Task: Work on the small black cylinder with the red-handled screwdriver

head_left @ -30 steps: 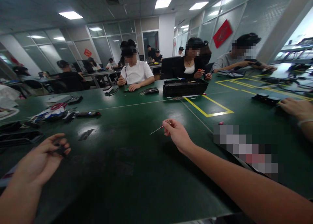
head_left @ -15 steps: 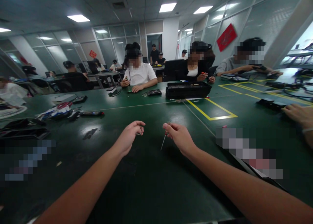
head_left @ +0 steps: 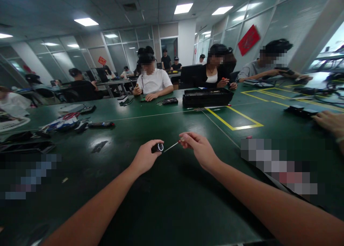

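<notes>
Tool (head_left: 171, 147) with a slender metal shaft sits in the right hand (head_left: 197, 145), whose grip is narrow, thumb and fingers pinched about its handle end. The shaft slants down and left toward the left hand (head_left: 146, 155). There the grip is closed around a short dark cylinder (head_left: 159, 147) with a bright ring on the end that faces right. The tip of the shaft lies just beside that ringed end; whether they touch, I cannot tell. Both hands are above the green table (head_left: 172, 210), near its middle, the forearms reaching in from either side.

On the table to the left lie a heap of cables (head_left: 64, 123) and, beside it, a dark rod with a red end (head_left: 101, 125). Past the hands stands a long black box (head_left: 208, 98), with a yellow tape outline (head_left: 247, 126) near it to the right. At the right edge, a co-worker's hand (head_left: 330, 122) is by a low black object (head_left: 301, 111). Across the table sits a person in a white shirt (head_left: 158, 81), one hand resting on the tabletop.
</notes>
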Tool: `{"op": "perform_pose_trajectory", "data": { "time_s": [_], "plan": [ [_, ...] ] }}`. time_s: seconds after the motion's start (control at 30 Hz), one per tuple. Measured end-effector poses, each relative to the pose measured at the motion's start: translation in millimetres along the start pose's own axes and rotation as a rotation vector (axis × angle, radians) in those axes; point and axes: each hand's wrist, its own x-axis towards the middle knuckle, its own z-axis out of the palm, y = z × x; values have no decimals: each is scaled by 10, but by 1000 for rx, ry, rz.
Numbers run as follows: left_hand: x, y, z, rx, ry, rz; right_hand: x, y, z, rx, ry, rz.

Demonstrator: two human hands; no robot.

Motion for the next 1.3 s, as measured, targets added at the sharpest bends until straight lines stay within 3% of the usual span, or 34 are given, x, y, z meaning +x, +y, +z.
{"op": "perform_pose_trajectory", "data": {
  "time_s": [0.1,0.3,0.47,0.7,0.8,0.97,1.3],
  "plan": [
    [-9,-3,-5,3,22,58,2,23,-15,11,-17,-13],
    [-17,10,1,-8,55,-14,-2,40,-15,-82,-25,-21],
    [-20,1,0,21,42,4,-17,7,-3,-158,-18,-32],
    [-17,-37,-12,34,34,48,-90,-129,-7,-665,54,-96],
    [-12,-46,-7,69,46,82,-116,-156,10,-779,39,-107],
    [-8,-50,-6,116,50,95,-114,-136,14,-825,8,-102],
    [-12,-33,7,157,19,117,-145,-159,55,-877,-5,-263]
  ]
}}
